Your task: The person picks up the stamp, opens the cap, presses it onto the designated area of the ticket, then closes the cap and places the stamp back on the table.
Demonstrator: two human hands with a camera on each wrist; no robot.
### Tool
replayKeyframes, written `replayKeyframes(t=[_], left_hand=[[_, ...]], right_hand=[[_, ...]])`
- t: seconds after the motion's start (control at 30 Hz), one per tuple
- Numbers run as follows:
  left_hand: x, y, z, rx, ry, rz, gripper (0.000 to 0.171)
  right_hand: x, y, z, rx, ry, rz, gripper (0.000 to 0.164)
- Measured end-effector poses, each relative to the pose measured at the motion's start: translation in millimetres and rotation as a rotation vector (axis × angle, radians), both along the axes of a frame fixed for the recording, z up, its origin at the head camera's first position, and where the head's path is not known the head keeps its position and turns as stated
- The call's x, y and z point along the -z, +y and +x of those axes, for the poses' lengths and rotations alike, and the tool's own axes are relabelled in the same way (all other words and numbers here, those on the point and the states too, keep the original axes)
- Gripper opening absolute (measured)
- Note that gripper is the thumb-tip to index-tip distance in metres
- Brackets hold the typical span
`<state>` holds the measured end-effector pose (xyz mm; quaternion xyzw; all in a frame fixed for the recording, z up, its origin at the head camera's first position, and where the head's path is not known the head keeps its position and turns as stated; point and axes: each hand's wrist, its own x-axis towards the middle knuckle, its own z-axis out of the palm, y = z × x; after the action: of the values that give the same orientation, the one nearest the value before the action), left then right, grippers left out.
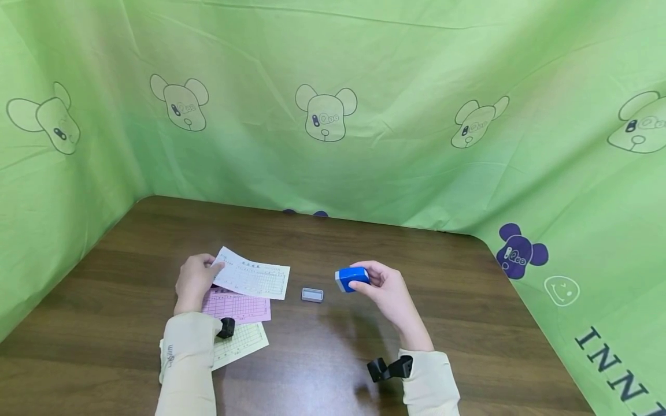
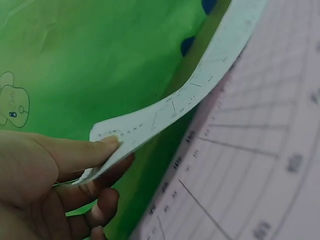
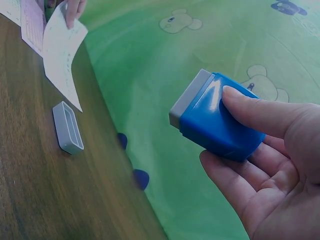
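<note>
My left hand [image 1: 193,280] pinches the left end of a white printed form [image 1: 255,280] between thumb and fingers. In the left wrist view that form [image 2: 165,112] curves up from the pinched corner. Partly beneath it lies a pink form [image 1: 244,307], and nearer the front a pale green form [image 1: 241,345], partly hidden by the sleeve. My right hand [image 1: 387,293] holds a blue stamp [image 3: 220,117] above the table, its grey end facing left. Between the hands, a small grey stamp cap [image 1: 312,295] sits on the table, hollow side up.
The brown wooden table [image 1: 312,370] is bordered at the back and sides by a green cloth [image 1: 250,162] with printed bear heads. A black wrist camera [image 1: 387,368] is strapped at the right sleeve, another black device [image 1: 226,328] at the left.
</note>
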<state>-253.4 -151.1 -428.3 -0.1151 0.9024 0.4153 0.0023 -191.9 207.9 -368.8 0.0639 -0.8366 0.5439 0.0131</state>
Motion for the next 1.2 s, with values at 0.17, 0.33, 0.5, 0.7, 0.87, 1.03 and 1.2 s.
replayKeyframes(t=[0.17,0.33,0.5,0.7,0.87,1.03,1.2], left_hand=[[-3.2,-1.0,0.1,-0.036,0.093,0.099,0.034],[-12.0,0.0,3.4,-0.086,0.181,0.157,0.031],[-22.6,0.7,4.9,-0.116,0.230,0.178,0.031],[-36.3,8.5,9.3,-0.106,0.277,0.271,0.028],[-43.4,17.4,13.4,-0.099,0.302,0.307,0.026],[-44.5,26.3,17.0,-0.074,0.271,0.390,0.027],[-42.9,35.3,20.2,-0.063,0.250,0.468,0.024]], right_hand=[[-0.9,-0.2,0.7,0.003,0.001,0.000,0.031],[-1.1,0.0,0.8,0.002,0.004,-0.009,0.032],[-1.1,0.3,1.1,0.000,0.010,-0.017,0.032],[-2.0,1.4,2.5,0.008,0.009,-0.020,0.033],[-1.8,1.7,3.4,0.009,0.003,-0.037,0.033],[-2.7,2.8,2.9,0.005,0.021,-0.040,0.032],[-2.6,3.5,2.7,0.004,0.019,-0.039,0.033]])
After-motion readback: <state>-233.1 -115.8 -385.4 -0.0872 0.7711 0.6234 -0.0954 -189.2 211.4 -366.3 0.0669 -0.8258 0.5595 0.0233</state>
